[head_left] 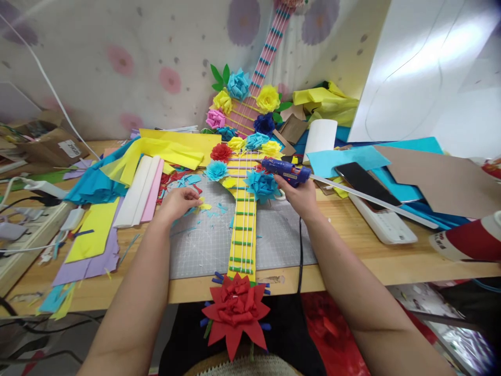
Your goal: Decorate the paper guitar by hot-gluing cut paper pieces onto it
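Note:
A paper guitar (245, 219) with a yellow neck, white strings and green frets lies over the grey cutting mat (188, 250). Blue, yellow and red paper flowers ring its body, and a large red paper flower (236, 308) covers the near end, overhanging the table edge. In my right hand (303, 198) is a blue hot glue gun (287, 171), its nozzle pointing left over the guitar body. A long white glue stick (371, 201) sticks out of its back. My left hand (180, 203) is left of the guitar, fingertips pinched on a small yellow paper piece (204, 204).
Behind stands a pink paper guitar (250, 99) with flowers. Crepe paper (156, 151) and coloured sheets lie left, near a power strip (35, 240). At right are a phone (366, 183), a white case (387, 224) and a red-and-white cup (469, 237). The gun's black cord (300, 256) hangs over the edge.

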`<state>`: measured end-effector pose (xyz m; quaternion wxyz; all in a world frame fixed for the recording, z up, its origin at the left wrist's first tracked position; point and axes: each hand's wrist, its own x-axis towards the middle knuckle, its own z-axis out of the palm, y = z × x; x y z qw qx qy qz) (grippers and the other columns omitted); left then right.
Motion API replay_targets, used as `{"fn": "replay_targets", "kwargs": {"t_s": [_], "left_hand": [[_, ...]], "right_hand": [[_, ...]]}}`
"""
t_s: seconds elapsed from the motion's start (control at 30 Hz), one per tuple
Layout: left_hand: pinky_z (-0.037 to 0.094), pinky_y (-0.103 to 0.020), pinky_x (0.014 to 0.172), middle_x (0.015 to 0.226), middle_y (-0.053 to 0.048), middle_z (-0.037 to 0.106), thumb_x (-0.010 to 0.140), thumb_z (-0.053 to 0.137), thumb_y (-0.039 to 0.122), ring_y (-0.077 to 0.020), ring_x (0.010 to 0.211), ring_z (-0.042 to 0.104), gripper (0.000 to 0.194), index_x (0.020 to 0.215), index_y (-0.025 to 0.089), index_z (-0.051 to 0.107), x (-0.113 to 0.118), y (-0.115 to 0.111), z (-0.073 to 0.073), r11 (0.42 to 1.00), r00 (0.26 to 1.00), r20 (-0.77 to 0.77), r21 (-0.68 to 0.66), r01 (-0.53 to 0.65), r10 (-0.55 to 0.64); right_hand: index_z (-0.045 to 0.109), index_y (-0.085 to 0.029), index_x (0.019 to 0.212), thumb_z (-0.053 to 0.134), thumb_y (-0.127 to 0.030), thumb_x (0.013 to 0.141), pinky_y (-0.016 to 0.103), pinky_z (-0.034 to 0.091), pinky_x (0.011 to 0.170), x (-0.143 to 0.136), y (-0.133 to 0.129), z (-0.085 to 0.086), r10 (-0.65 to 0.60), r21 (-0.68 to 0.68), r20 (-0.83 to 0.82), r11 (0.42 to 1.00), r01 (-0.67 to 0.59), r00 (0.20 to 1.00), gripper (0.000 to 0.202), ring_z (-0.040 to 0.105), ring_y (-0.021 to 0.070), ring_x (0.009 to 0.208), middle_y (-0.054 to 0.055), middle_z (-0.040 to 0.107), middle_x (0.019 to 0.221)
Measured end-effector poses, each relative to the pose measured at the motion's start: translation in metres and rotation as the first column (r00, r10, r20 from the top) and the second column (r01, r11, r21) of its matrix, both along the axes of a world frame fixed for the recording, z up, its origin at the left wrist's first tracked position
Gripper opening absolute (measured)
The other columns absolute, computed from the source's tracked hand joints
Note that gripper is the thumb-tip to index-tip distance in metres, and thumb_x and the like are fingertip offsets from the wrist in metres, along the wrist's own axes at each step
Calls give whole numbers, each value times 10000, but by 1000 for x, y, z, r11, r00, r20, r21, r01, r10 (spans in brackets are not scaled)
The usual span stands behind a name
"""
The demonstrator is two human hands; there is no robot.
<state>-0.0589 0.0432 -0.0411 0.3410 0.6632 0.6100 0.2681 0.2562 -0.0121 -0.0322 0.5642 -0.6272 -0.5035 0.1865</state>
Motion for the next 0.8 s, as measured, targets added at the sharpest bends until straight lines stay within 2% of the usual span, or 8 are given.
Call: {"fn": "replay_targets", "kwargs": {"t_s": [0.2,0.43,0.6,0.8], "left_hand": [[416,-248,537,601,-23,654,444,784,440,-151,567,576,321,611,187,677,2,0,0,999,996,85,-32,16,-13],[437,-243,566,642,-35,671,473,785,384,-150,593,595,313,681,174,683,-2,3,-4,1000,988,156,-8,16,-14],[438,-237,569,684,-63,694,492,785,367,-155,611,617,290,685,171,694,-4,3,-6,998,983,180,-54,-17,27],[446,-242,579,684,-59,705,501,770,322,-182,655,639,227,666,183,700,0,1,-1,994,986,133,-21,-103,105]], "right_hand": [[695,-176,739,677,-555,655,338,506,650,0,-1,-2,33,-6,17,999,-33,999,389,630,207,674,31,660,643],[701,-175,745,668,-543,671,343,515,650,-1,-2,1,51,10,38,999,-51,998,376,634,209,672,30,661,635],[705,-170,753,669,-546,668,348,514,655,-1,-2,1,38,18,47,999,-39,998,387,635,211,662,29,667,639],[708,-169,760,675,-553,658,348,512,641,-1,-2,0,36,14,42,999,-37,998,399,631,212,649,36,679,657]]}}
